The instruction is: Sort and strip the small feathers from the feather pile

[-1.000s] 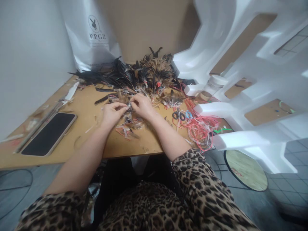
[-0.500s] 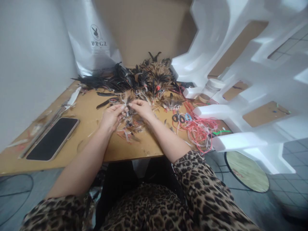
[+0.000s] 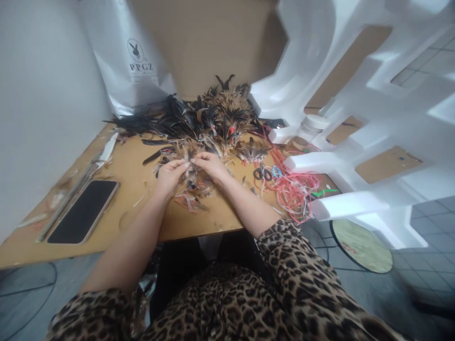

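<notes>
Both of my hands meet over the table, pinching at a small tuft of brown feathers [image 3: 185, 150]. My left hand [image 3: 170, 177] is closed, thumb and fingertips together at the tuft's base. From the other side, my right hand [image 3: 211, 166] pinches close to the same spot, its fingertips nearly touching the left ones. The exact grip on the quills is too small to make out. Below the hands lie loose feather scraps [image 3: 194, 202] with bits of pink string. Behind them rises a large heap of black and brown feathers [image 3: 192, 116].
A phone [image 3: 83, 211] lies at the left, beside a thin rod [image 3: 69, 201] and a white feather [image 3: 107, 150]. To the right are scissors [image 3: 263, 174], tangled pink string [image 3: 293, 192], a lidded jar [image 3: 314, 124] and white foam packaging [image 3: 334, 208]. A silvery bag [image 3: 131, 90] stands behind.
The left fingers have shifted slightly to the right, closer to the right fingertips. The feather tuft sits a little lower between the hands. The whole view has turned slightly.
</notes>
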`<state>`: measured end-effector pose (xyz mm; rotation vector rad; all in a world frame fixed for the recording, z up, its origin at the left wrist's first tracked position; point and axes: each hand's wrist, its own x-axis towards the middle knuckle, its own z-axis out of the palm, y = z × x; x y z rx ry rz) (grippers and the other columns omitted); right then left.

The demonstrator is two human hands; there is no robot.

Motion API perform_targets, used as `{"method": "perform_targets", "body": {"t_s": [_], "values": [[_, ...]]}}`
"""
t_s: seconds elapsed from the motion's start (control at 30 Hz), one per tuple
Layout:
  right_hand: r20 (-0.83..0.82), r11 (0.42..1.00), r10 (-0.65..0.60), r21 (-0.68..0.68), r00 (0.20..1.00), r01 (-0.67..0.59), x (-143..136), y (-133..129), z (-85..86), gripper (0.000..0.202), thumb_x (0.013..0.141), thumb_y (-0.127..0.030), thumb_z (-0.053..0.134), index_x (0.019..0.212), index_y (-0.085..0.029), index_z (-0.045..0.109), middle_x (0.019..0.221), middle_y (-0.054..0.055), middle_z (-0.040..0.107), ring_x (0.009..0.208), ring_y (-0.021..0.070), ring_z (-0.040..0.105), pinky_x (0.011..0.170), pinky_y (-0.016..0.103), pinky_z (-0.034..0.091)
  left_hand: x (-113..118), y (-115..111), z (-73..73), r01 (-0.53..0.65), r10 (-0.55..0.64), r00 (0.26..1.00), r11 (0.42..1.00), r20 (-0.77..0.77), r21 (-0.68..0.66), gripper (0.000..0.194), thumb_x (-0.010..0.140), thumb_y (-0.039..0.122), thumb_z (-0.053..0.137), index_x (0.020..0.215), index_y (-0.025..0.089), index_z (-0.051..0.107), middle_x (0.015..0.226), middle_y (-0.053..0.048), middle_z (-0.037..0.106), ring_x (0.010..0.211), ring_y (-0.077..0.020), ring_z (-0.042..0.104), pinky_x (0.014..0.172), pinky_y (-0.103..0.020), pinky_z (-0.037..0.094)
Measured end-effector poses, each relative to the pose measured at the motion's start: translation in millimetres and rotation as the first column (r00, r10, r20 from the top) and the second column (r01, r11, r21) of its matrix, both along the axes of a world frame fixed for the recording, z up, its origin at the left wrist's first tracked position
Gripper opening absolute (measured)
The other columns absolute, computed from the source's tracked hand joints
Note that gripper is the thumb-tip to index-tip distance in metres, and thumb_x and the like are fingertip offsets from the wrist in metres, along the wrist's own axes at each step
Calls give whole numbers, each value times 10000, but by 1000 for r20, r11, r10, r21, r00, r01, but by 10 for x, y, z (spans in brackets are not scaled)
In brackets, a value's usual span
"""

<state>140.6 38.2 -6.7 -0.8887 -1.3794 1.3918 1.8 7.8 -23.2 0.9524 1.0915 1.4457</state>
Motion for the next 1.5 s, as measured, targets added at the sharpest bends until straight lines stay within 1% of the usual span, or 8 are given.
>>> {"method": "perform_targets", "body": {"t_s": [0.13, 0.27, 0.53, 0.67, 0.9, 1.23, 1.37, 1.5], "values": [[81, 999, -36, 20, 996, 34, 8, 6, -10, 287, 612, -402, 668, 603, -148, 534, 536, -65, 473, 523, 54, 386, 553, 196, 314, 6, -8, 4, -4, 3, 999, 1000, -40, -28, 281, 527, 294, 769, 720, 135, 639, 563, -4, 605, 421, -64, 472, 420, -190, 332], [59, 997, -67, 42, 996, 65, -2, 30, -42, 287, 602, -393, 674, 584, -148, 527, 525, -69, 453, 515, 52, 371, 562, 200, 318, 19, -1, -28, 3, -5, 999, 999, -41, -38, 257, 532, 279, 756, 697, 133, 624, 587, -20, 622, 448, -76, 497, 443, -197, 355], [-41, 998, -60, -21, 997, 60, -5, 25, -36, 307, 565, -412, 709, 611, -150, 556, 588, -52, 539, 558, 64, 441, 603, 206, 364, 54, -39, 2, 94, -93, 994, 995, 49, -31, 218, 580, 263, 729, 695, 127, 604, 617, -31, 634, 510, -93, 556, 536, -218, 430], [-29, 998, -48, 33, 998, 49, 3, 26, -38, 275, 595, -388, 699, 623, -147, 570, 597, -52, 541, 568, 59, 453, 620, 201, 365, 62, -44, 17, 146, -146, 988, 989, 51, -3, 232, 629, 287, 716, 769, 114, 650, 677, -51, 657, 586, -98, 589, 572, -205, 441], [-46, 999, -35, -12, 998, 34, -2, 25, -62, 275, 593, -389, 704, 646, -147, 586, 598, -53, 558, 548, 57, 459, 600, 200, 365, 35, -12, -35, 159, -159, 981, 987, 109, 8, 177, 623, 251, 723, 730, 122, 666, 676, -40, 660, 580, -88, 582, 582, -203, 451], [-21, 998, -41, -50, 999, 40, -31, -10, -19, 329, 565, -431, 707, 638, -147, 558, 565, -51, 547, 528, 60, 451, 555, 197, 362, 17, -2, -78, 109, -109, 994, 994, -18, 9, 231, 587, 275, 747, 756, 135, 674, 734, -57, 689, 579, -91, 592, 615, -213, 461], [33, 992, -129, 16, 991, 129, 155, 103, 63, 323, 602, -454, 666, 633, -155, 547, 557, -57, 515, 501, 53, 403, 518, 195, 328, 19, -11, -59, 61, -54, 990, 997, -130, 45, 329, 595, 307, 743, 872, 140, 684, 759, -70, 694, 680, -133, 632, 674, -243, 479], [128, 945, -323, 102, 938, 312, 627, 201, 224, 313, 613, -427, 650, 564, -156, 501, 499, -62, 440, 467, 47, 344, 492, 200, 281, 2, -29, -5, -27, 39, 979, 998, -200, 61, 315, 631, 336, 709, 886, 155, 677, 807, -75, 695, 702, -145, 632, 637, -244, 484]]}}
